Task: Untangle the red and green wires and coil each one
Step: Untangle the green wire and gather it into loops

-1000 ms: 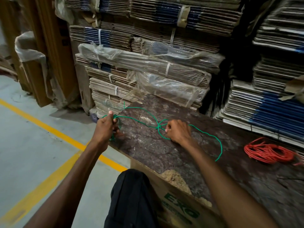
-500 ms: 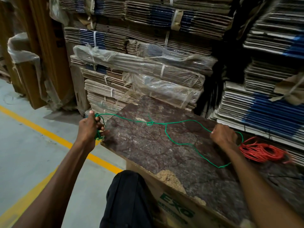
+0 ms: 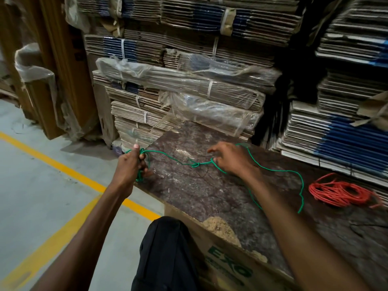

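Left hand [image 3: 130,164] is at the left corner of the board [image 3: 210,198], fingers curled round a small bundle of green wire [image 3: 168,154] loops; thumb points up. Loops hang just below the fist, at the board edge.

From the left hand the green wire runs right across the board, slightly slack, to a small knot [image 3: 195,164] approx. midway between the two hands. Knot lies on or just above the board surface; which one, cannot tell.

Right hand [image 3: 231,158] is just right of the knot, palm down. Thumb and a finger pinch the wire at the near side of the hand; index finger is extended left, other fingers loosely bent. Past the hand the wire loops up behind the knuckles, then trails right and toward the viewer in a curve, free end resting on the board near the right forearm.

Red wire [image 3: 340,192] lies as a loose coil on the board's right side, well apart from both hands and not touching the green wire. One red tail sticks out to the right.

Board is dark, mottled, w/ a chipped near edge, and sits on a cardboard box [image 3: 228,267] w/ green print. Behind: stacks of flattened cartons [image 3: 189,66], some strapped or wrapped in plastic. Left: grey floor [image 3: 42,185] w/ yellow lines. A dark trouser knee [image 3: 165,248] shows at the bottom.
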Demonstrator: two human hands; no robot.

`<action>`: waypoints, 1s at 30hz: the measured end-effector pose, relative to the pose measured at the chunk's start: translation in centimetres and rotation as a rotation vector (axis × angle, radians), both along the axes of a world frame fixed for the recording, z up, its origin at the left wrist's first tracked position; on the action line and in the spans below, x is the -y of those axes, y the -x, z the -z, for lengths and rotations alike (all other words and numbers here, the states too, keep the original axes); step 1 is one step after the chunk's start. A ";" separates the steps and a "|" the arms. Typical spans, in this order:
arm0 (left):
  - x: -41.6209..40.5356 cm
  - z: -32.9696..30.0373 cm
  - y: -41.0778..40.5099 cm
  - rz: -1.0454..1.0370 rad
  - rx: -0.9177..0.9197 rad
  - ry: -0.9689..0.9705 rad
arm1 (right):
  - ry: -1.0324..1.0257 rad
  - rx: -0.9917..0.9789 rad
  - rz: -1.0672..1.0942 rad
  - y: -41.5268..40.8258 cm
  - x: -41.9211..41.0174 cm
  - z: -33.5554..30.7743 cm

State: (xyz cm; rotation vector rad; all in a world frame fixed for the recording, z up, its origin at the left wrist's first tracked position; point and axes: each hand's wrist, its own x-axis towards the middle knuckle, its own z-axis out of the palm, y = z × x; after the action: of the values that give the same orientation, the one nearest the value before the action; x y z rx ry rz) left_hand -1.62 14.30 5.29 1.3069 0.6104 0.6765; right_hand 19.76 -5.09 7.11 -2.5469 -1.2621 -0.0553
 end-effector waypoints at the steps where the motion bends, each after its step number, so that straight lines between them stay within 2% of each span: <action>1: 0.0 0.0 0.0 0.003 -0.001 0.000 | 0.092 -0.023 -0.005 0.1 -0.4 0.6; 3: -0.2 0.1 0.1 0.005 -0.009 -0.006 | 0.157 -0.011 0.028 0.2 -0.7 1.8; 8: -1.2 0.4 0.6 -0.006 -0.011 -0.015 | 0.098 0.036 0.160 -1.0 1.3 2.6; 14: -1.4 0.6 0.6 -0.065 -0.007 -0.002 | 0.213 0.072 0.172 -3.0 5.4 2.3; 17: -1.3 0.6 0.7 -0.073 -0.026 -0.035 | 0.205 0.126 0.222 -3.5 6.8 2.3; 20: -1.1 0.7 0.6 -0.050 -0.029 -0.033 | 0.090 0.133 0.230 -3.3 6.8 1.8; 28: -0.8 1.2 0.2 -0.006 -0.052 -0.088 | -0.418 0.110 0.150 1.8 1.1 -2.0; 30: -0.7 1.2 0.2 -0.003 -0.059 -0.110 | -0.485 0.022 0.088 3.2 -0.4 -2.1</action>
State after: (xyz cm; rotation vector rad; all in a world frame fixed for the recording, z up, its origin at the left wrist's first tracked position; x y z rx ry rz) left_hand -1.81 14.96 4.13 1.4330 0.6301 0.6838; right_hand 16.52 -4.72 9.17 -2.1801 -0.9940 -0.3625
